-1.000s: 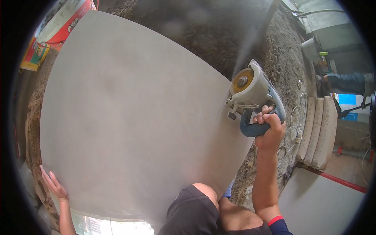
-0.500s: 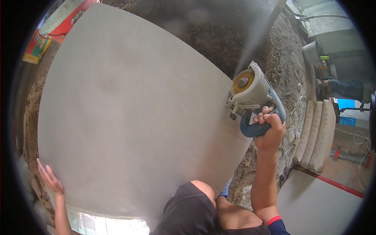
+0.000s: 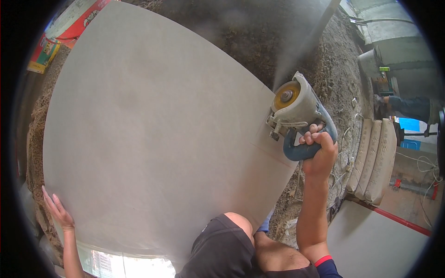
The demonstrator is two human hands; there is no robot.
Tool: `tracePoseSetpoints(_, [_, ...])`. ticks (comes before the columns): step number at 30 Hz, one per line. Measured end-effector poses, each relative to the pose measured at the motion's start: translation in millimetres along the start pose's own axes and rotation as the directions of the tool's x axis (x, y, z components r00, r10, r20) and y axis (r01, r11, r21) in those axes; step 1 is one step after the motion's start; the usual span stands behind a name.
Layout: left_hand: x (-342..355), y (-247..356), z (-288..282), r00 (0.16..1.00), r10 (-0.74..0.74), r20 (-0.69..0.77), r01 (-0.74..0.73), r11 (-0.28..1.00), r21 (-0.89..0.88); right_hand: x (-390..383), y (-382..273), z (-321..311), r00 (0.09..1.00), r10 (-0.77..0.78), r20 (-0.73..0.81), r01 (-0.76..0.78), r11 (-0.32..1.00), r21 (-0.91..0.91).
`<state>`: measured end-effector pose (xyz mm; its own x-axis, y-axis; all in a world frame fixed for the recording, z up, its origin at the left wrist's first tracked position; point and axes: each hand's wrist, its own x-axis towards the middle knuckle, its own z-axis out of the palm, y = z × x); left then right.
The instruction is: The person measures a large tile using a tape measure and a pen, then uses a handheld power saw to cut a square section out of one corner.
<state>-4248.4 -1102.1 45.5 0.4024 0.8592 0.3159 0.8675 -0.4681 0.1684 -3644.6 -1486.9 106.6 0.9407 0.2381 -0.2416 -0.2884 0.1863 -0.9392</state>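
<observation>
Both the slab [image 3: 153,125] and the left hand [image 3: 59,214] sit slightly further left in view than before. Right hand [image 3: 322,150] is clamped on the saw [image 3: 308,104] at the slab's right edge; the saw's long axis points forward, round yellow blade [image 3: 287,95] foremost (dusty guard [image 3: 296,111] around it). Left hand lies stretched at the slab's smooth left edge.

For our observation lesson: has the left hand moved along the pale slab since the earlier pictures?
No, not visibly: judged against the pale slab, the left hand stays at the same spot by its left edge.
</observation>
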Motion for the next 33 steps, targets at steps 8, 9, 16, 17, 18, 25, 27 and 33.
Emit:
tracePoseSetpoints(8, [0,0,-1,1.000,0.025,0.015,-0.025,0.999,0.033,1,3,-5,0.999,0.037,0.008,-0.037,0.999,0.029])
tracePoseSetpoints(9, [0,0,0,0.999,0.035,0.014,-0.035,0.999,0.040,1,4,-5,0.999,0.037,0.007,-0.038,0.999,0.026])
tracePoseSetpoints(16, [5,0,-4,1.000,0.023,0.017,-0.024,0.998,0.051,-2,-1,-3,1.000,0.031,0.005,-0.031,0.999,0.012])
tracePoseSetpoints(17, [6,0,-4,1.000,0.021,0.021,-0.022,0.999,0.043,-2,0,-3,0.999,0.036,0.001,-0.036,0.999,0.010])
tracePoseSetpoints(18, [7,1,-4,1.000,0.019,0.024,-0.020,0.999,0.035,-2,-1,-3,0.999,0.041,-0.003,-0.041,0.999,0.007])
tracePoseSetpoints(25, [18,7,-8,1.000,0.014,0.014,-0.014,0.999,0.033,-5,-4,2,0.998,0.070,-0.001,-0.070,0.997,-0.027])
tracePoseSetpoints(27, [21,11,-10,1.000,0.021,0.020,-0.022,0.999,0.032,-5,-5,3,0.997,0.073,-0.020,-0.073,0.997,-0.028])
tracePoseSetpoints(33, [33,54,-27,0.998,0.019,0.068,-0.027,0.992,0.120,-4,-8,4,0.995,0.094,-0.021,-0.094,0.995,0.035])
